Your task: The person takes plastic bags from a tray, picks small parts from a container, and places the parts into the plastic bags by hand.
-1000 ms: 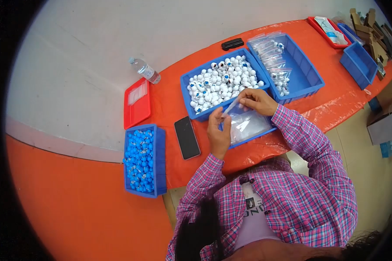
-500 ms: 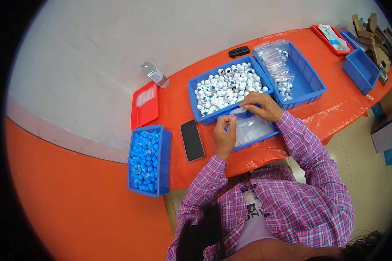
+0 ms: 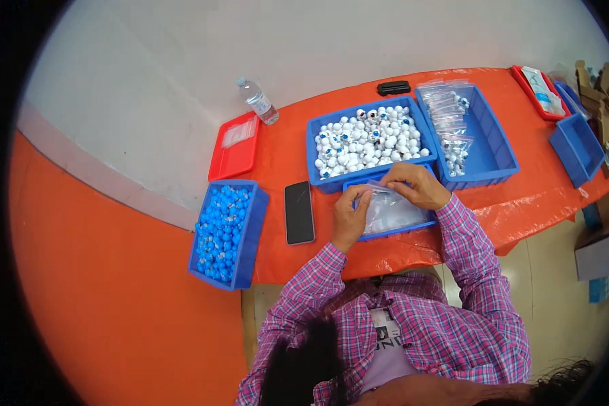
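My left hand (image 3: 350, 216) is closed in a pinch on the left part of a clear zip bag's (image 3: 377, 189) top edge. With thumb and fingers together, my right hand (image 3: 419, 185) grips the same bag's edge at the right. The bag is held above a small blue tray (image 3: 402, 231) in which clear plastic bags (image 3: 394, 215) lie. Directly behind the hands stands a blue bin (image 3: 312, 145) filled with white balls (image 3: 348, 143), some with blue or dark spots. The fingertips partly hide the bag's edge.
Filled bags (image 3: 455, 152) lie in a blue bin (image 3: 497, 135) at right. Left are a phone (image 3: 299, 213), a blue bin (image 3: 252, 237) of blue balls (image 3: 220, 233), a red tray (image 3: 237, 159) and a water bottle (image 3: 258, 101). A black object (image 3: 394, 88) lies at the back.
My hands have drawn closer together along the bag's edge, and the left fingers now meet it. The view has shifted slightly, so the table sits lower at the back.
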The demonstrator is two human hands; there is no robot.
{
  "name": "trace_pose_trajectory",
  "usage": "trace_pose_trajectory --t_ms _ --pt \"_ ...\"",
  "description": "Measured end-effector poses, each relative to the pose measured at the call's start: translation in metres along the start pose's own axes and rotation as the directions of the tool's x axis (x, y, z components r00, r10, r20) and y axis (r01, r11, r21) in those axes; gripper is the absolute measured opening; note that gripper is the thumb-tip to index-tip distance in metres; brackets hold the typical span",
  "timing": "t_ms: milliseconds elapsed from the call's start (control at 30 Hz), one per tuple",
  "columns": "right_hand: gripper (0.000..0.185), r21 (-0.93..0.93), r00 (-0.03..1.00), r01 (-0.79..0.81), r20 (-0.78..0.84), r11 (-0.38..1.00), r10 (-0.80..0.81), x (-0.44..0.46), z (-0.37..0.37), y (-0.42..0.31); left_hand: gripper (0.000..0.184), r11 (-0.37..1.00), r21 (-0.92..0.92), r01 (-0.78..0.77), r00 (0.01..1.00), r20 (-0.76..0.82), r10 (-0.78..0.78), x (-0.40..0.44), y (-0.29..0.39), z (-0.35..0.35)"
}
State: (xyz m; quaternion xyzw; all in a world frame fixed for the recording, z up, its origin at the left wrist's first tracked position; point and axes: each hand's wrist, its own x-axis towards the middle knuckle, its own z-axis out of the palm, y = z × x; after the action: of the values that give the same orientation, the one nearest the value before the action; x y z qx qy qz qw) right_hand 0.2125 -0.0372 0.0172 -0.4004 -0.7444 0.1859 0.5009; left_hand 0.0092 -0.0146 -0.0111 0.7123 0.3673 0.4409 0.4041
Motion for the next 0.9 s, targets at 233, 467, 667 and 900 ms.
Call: trace_pose_trajectory --t_ms 233,467,667,900 --pt "0.006 0.163 0.962 -0.273 0.058 0.948 0.267 -0.017 -0.013 -0.006 0.031 0.982 0.131 -0.135 0.971 -0.180 0.158 -0.003 0.017 0.002" --pt "0.011 0.427 0.940 -0.325 0.044 0.844 0.339 -0.016 -0.011 -0.024 0.047 0.930 0.263 -0.257 0.955 -0.080 0.287 -0.019 0.061 0.004" --pt "0.013 0.419 0.950 -0.310 0.167 0.854 0.263 -0.023 0.004 -0.024 0.029 0.995 0.029 -0.100 0.995 -0.030 0.100 -0.025 0.051 0.032" --pt "0.014 0.459 0.899 -0.438 0.228 0.773 0.374 -0.023 -0.002 -0.024 0.022 0.985 -0.167 -0.038 0.999 -0.006 0.037 -0.020 0.035 0.031"
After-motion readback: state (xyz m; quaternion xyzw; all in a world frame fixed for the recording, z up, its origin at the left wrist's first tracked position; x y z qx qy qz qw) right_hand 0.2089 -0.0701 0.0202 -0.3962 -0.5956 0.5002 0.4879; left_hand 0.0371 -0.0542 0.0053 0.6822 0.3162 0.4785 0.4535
